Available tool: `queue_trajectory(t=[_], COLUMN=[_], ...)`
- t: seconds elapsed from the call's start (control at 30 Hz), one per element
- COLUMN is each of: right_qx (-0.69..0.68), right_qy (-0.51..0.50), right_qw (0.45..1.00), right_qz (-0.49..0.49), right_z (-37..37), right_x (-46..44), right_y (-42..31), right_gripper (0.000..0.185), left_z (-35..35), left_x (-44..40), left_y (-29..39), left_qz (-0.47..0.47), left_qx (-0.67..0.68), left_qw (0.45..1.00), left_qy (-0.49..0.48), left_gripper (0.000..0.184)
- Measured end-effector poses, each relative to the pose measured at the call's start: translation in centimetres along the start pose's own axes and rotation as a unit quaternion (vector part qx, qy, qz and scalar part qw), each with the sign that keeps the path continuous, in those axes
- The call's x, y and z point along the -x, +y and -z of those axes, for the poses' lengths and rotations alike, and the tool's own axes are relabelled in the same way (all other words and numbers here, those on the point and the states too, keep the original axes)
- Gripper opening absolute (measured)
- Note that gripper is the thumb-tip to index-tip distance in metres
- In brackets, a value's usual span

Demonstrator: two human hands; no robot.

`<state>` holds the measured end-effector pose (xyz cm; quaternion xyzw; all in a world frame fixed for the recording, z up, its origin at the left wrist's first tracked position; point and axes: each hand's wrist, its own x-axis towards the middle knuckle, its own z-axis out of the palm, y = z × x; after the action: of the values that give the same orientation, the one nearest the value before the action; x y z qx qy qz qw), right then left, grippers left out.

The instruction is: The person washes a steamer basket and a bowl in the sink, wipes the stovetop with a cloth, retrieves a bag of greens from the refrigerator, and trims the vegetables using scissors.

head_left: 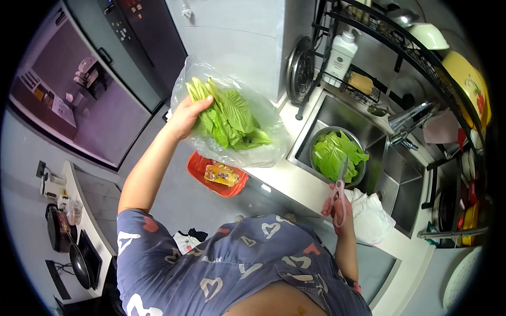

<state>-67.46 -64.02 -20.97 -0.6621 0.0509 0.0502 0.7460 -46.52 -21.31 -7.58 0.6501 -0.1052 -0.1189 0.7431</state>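
Observation:
My left hand (184, 118) grips a bunch of leafy greens (232, 118) by its pale stems, the leaves pointing right. A clear plastic bag (271, 129) spreads behind and around the bunch; whether my fingers also hold the bag is hidden. In my right hand (345, 216) are pink-handled scissors (339, 196), their blades pointing up towards the sink. The blade tips lie over cut green leaves (333, 152), which fill a round metal bowl (360, 178) in the sink's left part.
The steel sink (383, 139) has a tap (408, 118) at its back. A white cloth (369, 216) lies on the counter's front edge. Below the bag, a red bin (197, 176) holds a yellow packet (221, 175). A black dish rack (392, 39) overhangs the sink, near a white bottle (340, 58).

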Motion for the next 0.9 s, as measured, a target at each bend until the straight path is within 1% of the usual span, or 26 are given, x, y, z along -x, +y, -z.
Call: queue_trajectory(t=[0.03, 0.07, 0.1, 0.13, 0.2, 0.27, 0.33, 0.4, 0.43, 0.47, 0.53, 0.57, 0.6, 0.67, 0.7, 0.73, 0.8, 0.83, 0.87, 0.9], right_qx=[0.004, 0.004, 0.004, 0.008, -0.002, -0.013, 0.003, -0.005, 0.006, 0.016, 0.042, 0.067, 0.067, 0.147, 0.146, 0.141, 0.135, 0.148, 0.161, 0.186], right_qy=[-0.007, -0.009, -0.01, -0.016, -0.033, -0.052, -0.076, -0.081, -0.101, -0.12, -0.144, -0.167, -0.171, -0.333, -0.341, -0.364, -0.395, -0.412, -0.428, -0.43], right_qw=[1.0, 1.0, 0.999, 0.999, 0.999, 0.998, 0.997, 0.996, 0.993, 0.987, 0.983, 0.977, 0.977, 0.913, 0.911, 0.907, 0.9, 0.892, 0.884, 0.88], right_qz=[0.0, -0.015, -0.03, -0.03, -0.035, -0.037, 0.015, 0.022, 0.065, 0.109, 0.11, 0.112, 0.111, 0.183, 0.18, 0.157, 0.128, 0.112, 0.096, 0.076], right_z=[-0.5, -1.1, -1.6, -2.0, -2.7, -3.2, -4.3, -6.7, -8.0, -9.3, -12.2, -13.7, -15.0, -17.6, -19.1, -20.6, -22.4, -23.0, -23.6, -24.2], right_x=[-0.5, -0.9, -1.3, -1.5, -2.1, -2.8, -3.6, -4.2, -4.5, -4.7, -4.6, -4.6, -4.7, -4.8, -4.8, -4.8, -5.0, -5.5, -5.9, -6.1], right_y=[-0.3, -0.9, -1.2, -1.4, -1.6, -2.1, -3.7, -7.5, -9.5, -11.3, -14.0, -14.9, -15.5, -16.1, -15.7, -15.3, -13.3, -11.4, -9.5, -8.2], right_gripper=[0.085, 0.069, 0.056, 0.056, 0.057, 0.057, 0.055, 0.056, 0.057, 0.059, 0.062, 0.065, 0.065, 0.063, 0.063, 0.064, 0.066, 0.066, 0.067, 0.062], left_z=[0.1, 0.2, 0.3, 0.5, 1.4, 1.2, 0.1, -1.0, -1.9, -1.3, -2.5, -3.9, -3.6, -3.8, -3.0, -2.0, -0.7, -0.1, 0.8, 1.6], left_x=[0.2, 0.6, 0.8, 1.2, 1.7, 2.5, 3.6, 5.3, 6.6, 7.3, 9.2, 9.8, 10.6, 12.4, 13.0, 13.8, 16.0, 16.3, 16.9, 17.4], left_y=[-0.3, -0.3, -0.1, 0.0, 0.0, 1.1, 3.0, 4.6, 5.6, 5.7, 6.2, 6.2, 5.9, 4.9, 3.7, 2.9, 0.8, -1.0, -2.4, -3.9], left_qz=[-0.01, -0.013, -0.027, -0.042, -0.063, -0.107, -0.126, -0.17, -0.195, -0.21, -0.262, -0.292, -0.293, -0.256, -0.268, -0.25, -0.159, -0.158, -0.139, -0.12], left_qx=[0.036, 0.038, 0.111, 0.184, 0.208, 0.258, 0.256, 0.268, 0.218, 0.15, 0.074, 0.081, 0.049, 0.089, 0.096, 0.071, 0.007, -0.017, -0.032, -0.047], left_qw=[0.999, 0.998, 0.991, 0.978, 0.971, 0.951, 0.945, 0.939, 0.948, 0.958, 0.953, 0.943, 0.947, 0.955, 0.953, 0.962, 0.972, 0.959, 0.959, 0.957], left_qy=[0.04, 0.047, 0.068, 0.088, 0.099, 0.135, 0.16, 0.131, 0.128, 0.128, 0.131, 0.135, 0.124, 0.119, 0.1, 0.079, 0.172, 0.234, 0.247, 0.258], left_gripper=[0.039, 0.039, 0.04, 0.041, 0.041, 0.043, 0.043, 0.036, 0.037, 0.036, 0.034, 0.035, 0.034, 0.033, 0.033, 0.034, 0.037, 0.038, 0.039, 0.039])
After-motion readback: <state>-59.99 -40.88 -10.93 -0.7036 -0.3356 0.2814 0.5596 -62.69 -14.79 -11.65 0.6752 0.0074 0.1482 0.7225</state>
